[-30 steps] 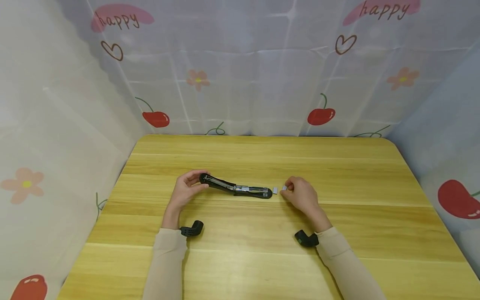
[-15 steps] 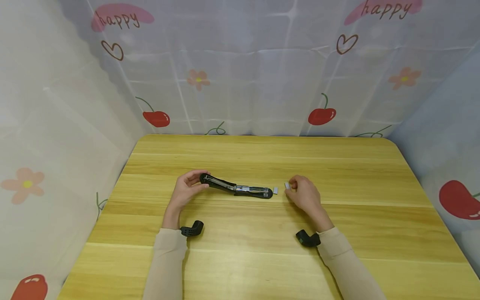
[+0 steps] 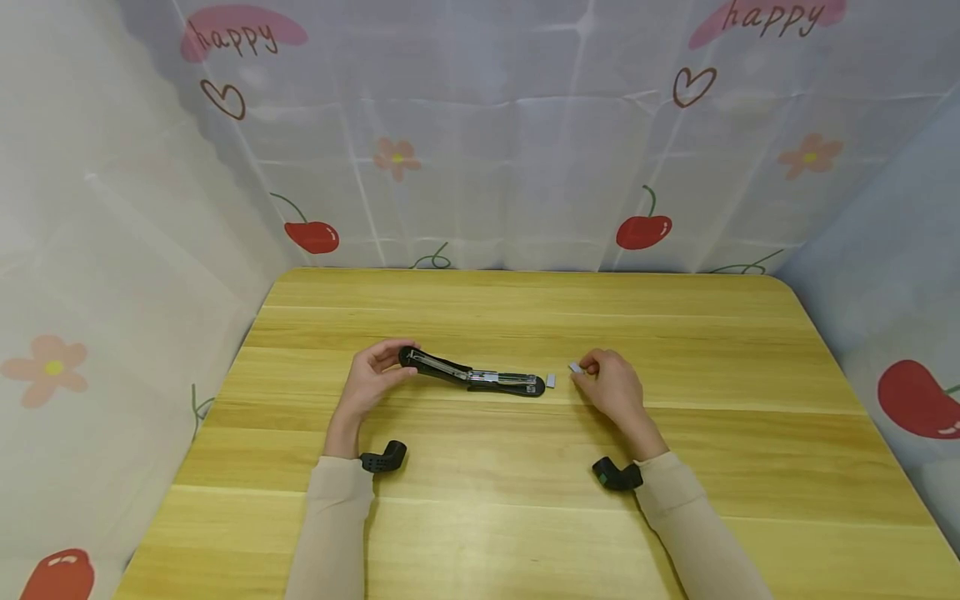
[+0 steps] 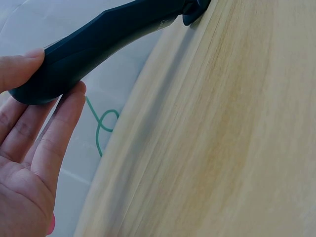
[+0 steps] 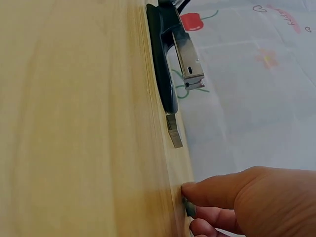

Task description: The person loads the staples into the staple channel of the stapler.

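Observation:
A black stapler (image 3: 471, 377) lies swung wide apart on the table in the head view, its metal inside facing up. My left hand (image 3: 369, 379) grips the rounded end of its raised left half between thumb and fingers; the left wrist view shows this black handle (image 4: 108, 42) held off the table. Just past the stapler's right tip rests a small silver strip of staples (image 3: 551, 381). Farther right, my right hand (image 3: 611, 385) pinches a second staple strip (image 3: 575, 367) by thumb and fingertips, low over the wood. The right wrist view shows that pinched strip partly covered by fingers.
The wooden table (image 3: 480, 533) ends at a back edge against a printed curtain (image 3: 487, 192). Curtains also hang at the left and right sides. A black wrist camera (image 3: 384, 457) sits on the left wrist and another camera (image 3: 617, 475) on the right.
My right hand has shifted slightly right and away from the stapler with its staple strip, which now shows more and is turned at a slant. Left hand and stapler look unmoved.

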Demonstrator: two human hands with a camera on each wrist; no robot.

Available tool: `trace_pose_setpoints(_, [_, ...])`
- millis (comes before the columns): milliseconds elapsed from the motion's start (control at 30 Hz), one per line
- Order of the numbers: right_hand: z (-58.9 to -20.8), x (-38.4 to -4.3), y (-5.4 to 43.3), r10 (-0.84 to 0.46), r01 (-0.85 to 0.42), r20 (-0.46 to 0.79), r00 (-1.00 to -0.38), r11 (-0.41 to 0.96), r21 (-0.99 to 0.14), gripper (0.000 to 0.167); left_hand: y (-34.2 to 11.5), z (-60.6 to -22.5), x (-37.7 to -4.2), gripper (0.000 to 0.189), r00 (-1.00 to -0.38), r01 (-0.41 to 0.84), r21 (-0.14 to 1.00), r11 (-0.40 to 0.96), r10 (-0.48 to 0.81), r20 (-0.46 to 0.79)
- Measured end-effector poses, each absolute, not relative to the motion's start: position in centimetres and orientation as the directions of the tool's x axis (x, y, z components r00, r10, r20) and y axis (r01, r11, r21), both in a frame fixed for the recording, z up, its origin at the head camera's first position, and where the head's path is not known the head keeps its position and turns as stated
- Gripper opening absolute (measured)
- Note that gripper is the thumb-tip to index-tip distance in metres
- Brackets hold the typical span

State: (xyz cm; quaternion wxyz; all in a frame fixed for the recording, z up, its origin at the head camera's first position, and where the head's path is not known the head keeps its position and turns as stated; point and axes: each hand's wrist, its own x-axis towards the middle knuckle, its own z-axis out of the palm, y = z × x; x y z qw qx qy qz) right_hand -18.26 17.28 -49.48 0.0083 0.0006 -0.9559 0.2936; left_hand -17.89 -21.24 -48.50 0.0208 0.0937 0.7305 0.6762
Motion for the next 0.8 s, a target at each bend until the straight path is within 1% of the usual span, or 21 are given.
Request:
trace_pose_setpoints(267, [-49.56,-18.25,17.23,0.017,-0.023,0.064,-0.998,0.814,-0.581,0.014,-21.27,-48.53,-17.91,0.044,-0.982,0.107,0.992,0.071,0.165,0.094])
trace_pose_setpoints(567, [-49.25,-18.09,17.14,0.02,-0.05,0.108,-0.994,0.794,-0.606,0.017,-21.19,-48.29,-17.78,0.044,-0.982,0.098,0.993,0.06,0.166,0.087])
trace_pose_setpoints(800, [-48.91,-18.18,16.73,0.002,-0.147,0.223,-0.975,0.746,-0.65,0.016,-21.21,-48.22,-17.73,0.044,-0.981,0.103,0.993,0.056,0.17,0.092])
